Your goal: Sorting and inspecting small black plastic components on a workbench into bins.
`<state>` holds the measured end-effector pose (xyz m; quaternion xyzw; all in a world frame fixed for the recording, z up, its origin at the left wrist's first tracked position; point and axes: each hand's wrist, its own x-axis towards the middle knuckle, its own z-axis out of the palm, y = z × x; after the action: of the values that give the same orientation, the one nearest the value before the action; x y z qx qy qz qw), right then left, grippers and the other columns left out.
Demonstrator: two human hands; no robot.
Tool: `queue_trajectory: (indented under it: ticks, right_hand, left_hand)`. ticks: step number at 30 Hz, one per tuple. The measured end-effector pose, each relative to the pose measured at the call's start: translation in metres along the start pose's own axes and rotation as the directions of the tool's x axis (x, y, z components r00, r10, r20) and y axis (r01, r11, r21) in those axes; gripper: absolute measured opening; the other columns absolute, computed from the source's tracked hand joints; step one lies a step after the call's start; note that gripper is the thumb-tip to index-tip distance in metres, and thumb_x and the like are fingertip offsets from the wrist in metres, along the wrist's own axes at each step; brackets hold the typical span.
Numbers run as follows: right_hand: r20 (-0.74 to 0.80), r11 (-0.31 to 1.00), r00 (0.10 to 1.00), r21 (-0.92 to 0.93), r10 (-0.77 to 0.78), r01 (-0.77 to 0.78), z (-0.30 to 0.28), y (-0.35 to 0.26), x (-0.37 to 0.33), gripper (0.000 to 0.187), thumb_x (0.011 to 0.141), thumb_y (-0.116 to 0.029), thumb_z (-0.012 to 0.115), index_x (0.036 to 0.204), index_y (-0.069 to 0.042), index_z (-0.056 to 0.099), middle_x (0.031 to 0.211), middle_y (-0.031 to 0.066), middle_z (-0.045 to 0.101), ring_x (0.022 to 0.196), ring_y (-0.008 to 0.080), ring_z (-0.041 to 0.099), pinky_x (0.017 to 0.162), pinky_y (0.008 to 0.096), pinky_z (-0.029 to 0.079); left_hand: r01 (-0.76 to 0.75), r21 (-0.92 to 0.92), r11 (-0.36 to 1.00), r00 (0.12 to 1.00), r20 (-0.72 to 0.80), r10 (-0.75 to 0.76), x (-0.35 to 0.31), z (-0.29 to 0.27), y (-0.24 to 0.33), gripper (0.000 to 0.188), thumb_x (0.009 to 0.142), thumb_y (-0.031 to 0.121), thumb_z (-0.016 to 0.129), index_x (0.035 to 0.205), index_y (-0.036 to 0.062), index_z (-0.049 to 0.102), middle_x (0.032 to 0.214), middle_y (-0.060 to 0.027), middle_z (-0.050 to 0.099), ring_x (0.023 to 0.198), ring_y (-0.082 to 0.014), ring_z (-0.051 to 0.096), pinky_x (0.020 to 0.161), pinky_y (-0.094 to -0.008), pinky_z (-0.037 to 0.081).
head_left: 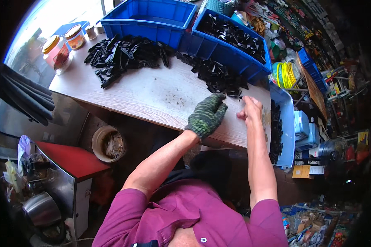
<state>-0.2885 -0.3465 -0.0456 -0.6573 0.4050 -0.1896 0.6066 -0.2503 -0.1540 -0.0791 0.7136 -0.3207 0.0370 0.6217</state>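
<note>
My left hand (207, 115) wears a green and black knitted glove and reaches over the right part of the table. Its fingers are curled together beside a pile of small black plastic parts (218, 74); whatever lies inside them is hidden. Bare, my right hand (251, 110) is just to the right, with fingers bent in a pinch. A small black plastic part (240, 98) shows at its fingertips. On the table's left, a second heap holds longer black plastic parts (125, 55).
Two blue crates stand along the far edge: one (148, 26) and another (231, 53) filled with black parts. A pale blue bin (288, 127) sits at the table's right. Jars (57, 53) stand far left; a bucket (108, 144) is below the wooden table (152, 92).
</note>
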Motion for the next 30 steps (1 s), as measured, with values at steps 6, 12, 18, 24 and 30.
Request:
queue_trajectory:
  ticks: [6, 12, 18, 24, 30]
  right_hand:
    - [0.213, 0.983, 0.964, 0.123, -0.160, 0.136, 0.016, 0.022, -0.045, 0.009, 0.088, -0.016, 0.066, 0.089, -0.007, 0.065, 0.065, -0.0052, 0.054, 0.044, 0.0048, 0.036, 0.041, 0.0219, 0.029]
    - [0.293, 0.967, 0.927, 0.172, -0.233, 0.189, 0.019, 0.009, -0.064, 0.014, 0.090, -0.019, 0.066, 0.095, -0.006, 0.067, 0.051, -0.0070, 0.043, 0.040, 0.0031, 0.032, 0.038, 0.0223, 0.020]
    - [0.307, 0.978, 0.929, 0.094, -0.207, 0.187, 0.025, 0.008, -0.068, 0.025, 0.094, -0.031, 0.064, 0.085, -0.008, 0.064, 0.048, -0.0075, 0.040, 0.037, 0.0042, 0.030, 0.037, 0.0238, 0.022]
    - [0.370, 0.969, 0.898, 0.158, -0.238, 0.192, 0.029, 0.010, -0.076, 0.031, 0.096, -0.033, 0.060, 0.079, -0.007, 0.056, 0.047, -0.0043, 0.040, 0.036, 0.0068, 0.037, 0.038, 0.0259, 0.041]
    - [0.326, 0.957, 0.928, 0.276, -0.181, 0.090, 0.035, 0.012, -0.077, 0.032, 0.098, -0.034, 0.053, 0.076, -0.012, 0.047, 0.044, -0.0009, 0.038, 0.035, 0.0114, 0.043, 0.039, 0.0364, 0.054]
  left_hand:
    - [0.025, 0.143, 0.989, 0.994, 0.104, -0.040, 0.010, 0.004, 0.017, 0.032, 0.090, 0.029, 0.056, 0.109, 0.0032, 0.063, 0.098, -0.0229, 0.067, 0.091, -0.0398, 0.065, 0.080, -0.0488, 0.051]
    - [0.082, 0.262, 0.961, 0.979, 0.157, -0.127, 0.008, 0.001, 0.016, 0.030, 0.088, 0.021, 0.059, 0.112, 0.0039, 0.063, 0.096, -0.0212, 0.067, 0.089, -0.0394, 0.064, 0.078, -0.0491, 0.051]
    - [-0.029, 0.289, 0.957, 0.991, 0.135, -0.011, 0.003, -0.005, 0.016, 0.023, 0.087, 0.019, 0.060, 0.106, 0.0059, 0.063, 0.089, -0.0181, 0.067, 0.081, -0.0375, 0.065, 0.070, -0.0484, 0.052]
    - [-0.132, 0.517, 0.846, 0.989, 0.014, 0.146, 0.000, -0.053, 0.003, 0.031, 0.091, 0.033, 0.060, 0.114, 0.0131, 0.064, 0.086, -0.0150, 0.068, 0.077, -0.0344, 0.067, 0.066, -0.0483, 0.051]
    - [0.180, 0.834, 0.522, 0.984, -0.155, -0.091, 0.056, -0.170, -0.045, 0.042, 0.089, 0.035, 0.060, 0.121, 0.0080, 0.055, 0.097, -0.0191, 0.067, 0.089, -0.0349, 0.067, 0.072, -0.0501, 0.052]
